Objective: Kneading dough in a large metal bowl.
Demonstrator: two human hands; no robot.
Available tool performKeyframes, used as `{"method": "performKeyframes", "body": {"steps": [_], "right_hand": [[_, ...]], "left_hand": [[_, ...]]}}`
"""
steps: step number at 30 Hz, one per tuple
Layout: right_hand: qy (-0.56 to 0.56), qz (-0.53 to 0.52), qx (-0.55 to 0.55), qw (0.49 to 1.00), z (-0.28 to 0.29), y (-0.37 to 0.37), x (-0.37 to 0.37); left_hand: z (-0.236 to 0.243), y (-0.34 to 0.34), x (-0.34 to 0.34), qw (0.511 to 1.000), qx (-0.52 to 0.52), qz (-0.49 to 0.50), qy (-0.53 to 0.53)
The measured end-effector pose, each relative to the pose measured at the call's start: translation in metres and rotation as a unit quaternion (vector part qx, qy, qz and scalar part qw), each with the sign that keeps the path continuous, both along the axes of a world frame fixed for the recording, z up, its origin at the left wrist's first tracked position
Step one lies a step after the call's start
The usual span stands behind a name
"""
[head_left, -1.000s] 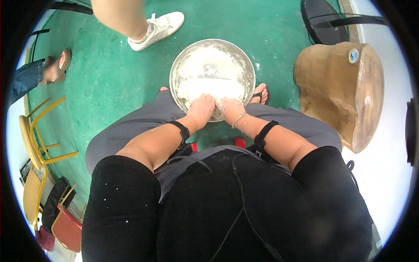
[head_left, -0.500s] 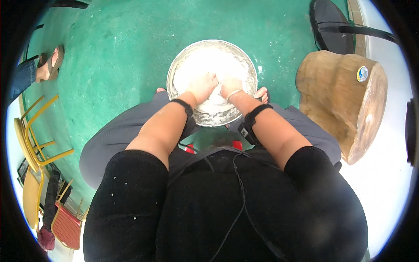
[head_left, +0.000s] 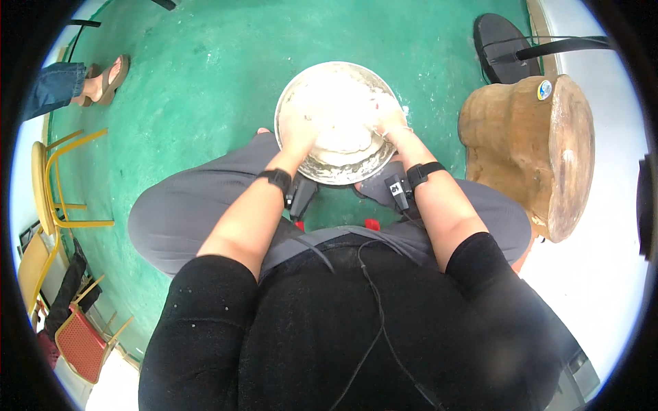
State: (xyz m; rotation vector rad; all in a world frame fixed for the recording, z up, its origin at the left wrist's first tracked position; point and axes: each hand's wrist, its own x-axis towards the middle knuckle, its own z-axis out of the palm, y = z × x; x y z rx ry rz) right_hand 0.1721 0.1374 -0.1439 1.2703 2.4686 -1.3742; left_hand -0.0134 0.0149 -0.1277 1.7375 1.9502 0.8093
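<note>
A metal bowl [head_left: 336, 175], coated with white residue, sits before me between my bent legs. It holds a pale, floury, dough-like mass [head_left: 343, 127], washed out by glare. My left hand [head_left: 299, 120] is in the bowl's left side, against the mass; its fingers blend into the white. My right hand [head_left: 386, 118] is at the right side, touching the mass near the inner wall, its fingertips indistinct. Black straps with small devices [head_left: 399, 192] are on both forearms.
Another person's sandalled foot [head_left: 110, 79] is at upper left on the green floor [head_left: 185, 103]. Yellow chairs [head_left: 58, 222] and a red chair [head_left: 77, 342] stand left. A wooden stump seat [head_left: 514, 157], a black stand base [head_left: 500, 51] and a white wall [head_left: 613, 205] are right.
My hands have moved up and apart, from close together at the bowl's near middle to its two sides. The other person's white sneaker and leg have left the top of the view.
</note>
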Motion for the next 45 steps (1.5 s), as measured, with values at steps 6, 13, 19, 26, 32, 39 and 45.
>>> {"method": "performKeyframes", "body": {"steps": [6,13,19,26,32,39,45], "right_hand": [[0.014,0.014,-0.01,1.0,-0.002,-0.026,0.005],[-0.006,0.021,-0.016,1.0,-0.027,-0.043,0.019],[-0.022,0.05,-0.006,0.999,-0.043,0.016,0.003],[0.16,-0.073,0.264,0.948,-0.078,0.093,-0.035],[-0.036,0.176,-0.018,0.984,-0.009,0.063,-0.057],[-0.078,0.283,0.017,0.956,0.058,0.015,-0.008],[-0.115,0.203,0.065,0.97,0.075,-0.048,-0.004]], "left_hand": [[-0.032,-0.012,0.008,0.609,-0.134,0.377,-0.684],[-0.032,0.04,-0.039,0.746,-0.209,0.223,-0.592],[-0.049,0.077,-0.071,0.782,-0.293,0.055,-0.547],[-0.028,0.109,-0.035,0.85,-0.285,0.124,-0.426],[0.013,0.049,-0.035,0.904,-0.314,0.016,-0.29],[0.062,0.011,-0.005,0.94,-0.261,-0.152,-0.156],[0.05,-0.012,0.029,0.936,-0.303,-0.164,0.075]]}}
